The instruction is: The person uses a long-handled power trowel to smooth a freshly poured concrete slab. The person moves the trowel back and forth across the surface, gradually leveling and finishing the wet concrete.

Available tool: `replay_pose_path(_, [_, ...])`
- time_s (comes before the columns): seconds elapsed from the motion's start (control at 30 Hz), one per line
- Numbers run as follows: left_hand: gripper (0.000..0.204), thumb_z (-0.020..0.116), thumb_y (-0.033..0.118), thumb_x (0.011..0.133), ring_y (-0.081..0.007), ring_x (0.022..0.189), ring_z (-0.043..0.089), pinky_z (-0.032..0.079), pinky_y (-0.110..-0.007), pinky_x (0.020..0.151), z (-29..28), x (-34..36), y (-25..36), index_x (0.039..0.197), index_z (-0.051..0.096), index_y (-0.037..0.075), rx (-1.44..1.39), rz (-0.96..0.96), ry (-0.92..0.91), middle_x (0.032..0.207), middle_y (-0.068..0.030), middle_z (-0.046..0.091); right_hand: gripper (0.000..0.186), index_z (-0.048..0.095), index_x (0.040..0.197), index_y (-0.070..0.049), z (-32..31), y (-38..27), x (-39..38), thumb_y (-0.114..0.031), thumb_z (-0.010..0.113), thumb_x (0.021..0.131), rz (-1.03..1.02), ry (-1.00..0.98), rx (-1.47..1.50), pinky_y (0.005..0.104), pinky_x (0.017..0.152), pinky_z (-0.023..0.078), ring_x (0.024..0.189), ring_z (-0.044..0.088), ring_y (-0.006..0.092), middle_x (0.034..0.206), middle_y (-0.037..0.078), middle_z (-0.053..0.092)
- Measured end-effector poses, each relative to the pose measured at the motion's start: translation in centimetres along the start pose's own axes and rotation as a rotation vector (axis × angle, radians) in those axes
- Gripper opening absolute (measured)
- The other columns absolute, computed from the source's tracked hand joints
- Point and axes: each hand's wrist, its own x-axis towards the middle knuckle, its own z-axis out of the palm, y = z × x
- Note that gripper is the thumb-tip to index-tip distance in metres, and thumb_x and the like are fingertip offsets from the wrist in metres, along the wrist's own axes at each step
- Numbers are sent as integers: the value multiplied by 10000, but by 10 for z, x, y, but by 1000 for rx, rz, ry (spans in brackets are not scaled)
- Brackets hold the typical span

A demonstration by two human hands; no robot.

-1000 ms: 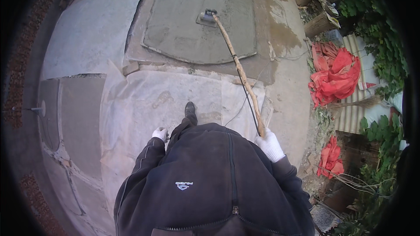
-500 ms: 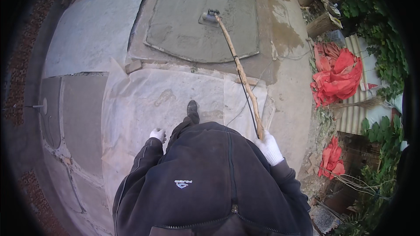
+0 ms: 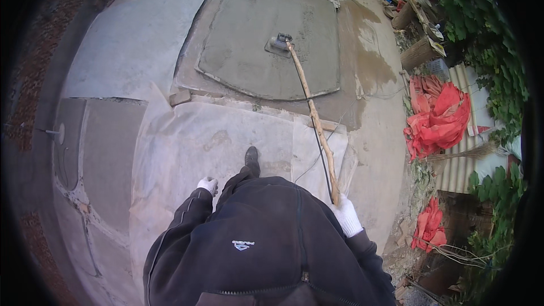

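My right hand (image 3: 345, 215), in a white knit glove, is wrapped round the near end of a long wooden pole (image 3: 314, 109). A dark cable runs along the pole's lower part. At its far end the pole joins a small motor on a flat metal plate (image 3: 277, 46), which rests on a slab of wet grey concrete (image 3: 243, 39). My left hand (image 3: 209, 185), also gloved in white, hangs at my left side with its fingers curled and nothing visible in them.
Pale sheeting (image 3: 249, 136) covers the ground under my dark shoe (image 3: 252, 158). A brick (image 3: 180, 97) lies at the slab's near left corner. A thin cable trails by the pole. Red plastic sheets (image 3: 436, 116), corrugated panels and vines stand along the right.
The whole scene sits lower in the picture as the view tips up. The motor plate keeps nearly the same place on the concrete. My right hand stays on the pole.
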Motion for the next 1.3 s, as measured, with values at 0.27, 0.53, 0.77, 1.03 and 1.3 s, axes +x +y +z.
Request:
replay_pose_path(0.27, [308, 616, 205, 981, -201, 592, 653, 502, -369, 511, -9, -17, -10, 1236, 676, 43, 29, -48, -6, 823, -84, 700, 389, 538, 1131, 78, 7, 7, -13, -219, 663, 911, -5, -17, -59, 555, 789, 530, 953, 662, 550, 961, 375, 659])
replay_pose_path(0.53, [321, 631, 211, 980, -207, 593, 652, 514, -377, 523, -4, -18, -30, 1252, 660, 43, -13, -39, 9, 864, -101, 709, 428, 526, 1203, 70, 3, 3, -24, -227, 656, 923, -14, -41, -58, 568, 777, 525, 945, 648, 563, 959, 376, 654])
replay_pose_path(0.77, [318, 637, 216, 980, -207, 592, 652, 511, -377, 513, 10, -13, -52, 1244, 658, 40, -52, -58, -36, 857, -100, 707, 404, 531, 1190, 73, -1, 7, -29, -211, 650, 928, -18, -40, -77, 557, 795, 516, 956, 634, 565, 969, 381, 642])
replay_pose_path(1.03, [324, 616, 221, 979, -203, 610, 660, 511, -373, 515, 16, -11, -68, 1239, 663, 34, -52, -45, -72, 846, -94, 704, 379, 550, 1162, 65, -1, 13, -40, -204, 662, 920, -9, -20, -90, 550, 803, 523, 973, 647, 547, 978, 376, 650])
replay_pose_path(1.3, [309, 626, 229, 971, -204, 615, 664, 520, -367, 534, 24, -20, -68, 1212, 684, 45, -27, -27, -18, 851, -87, 708, 456, 554, 1284, 48, -6, 30, -50, -213, 662, 927, 58, -54, -135, 532, 825, 545, 997, 656, 547, 1004, 360, 675])
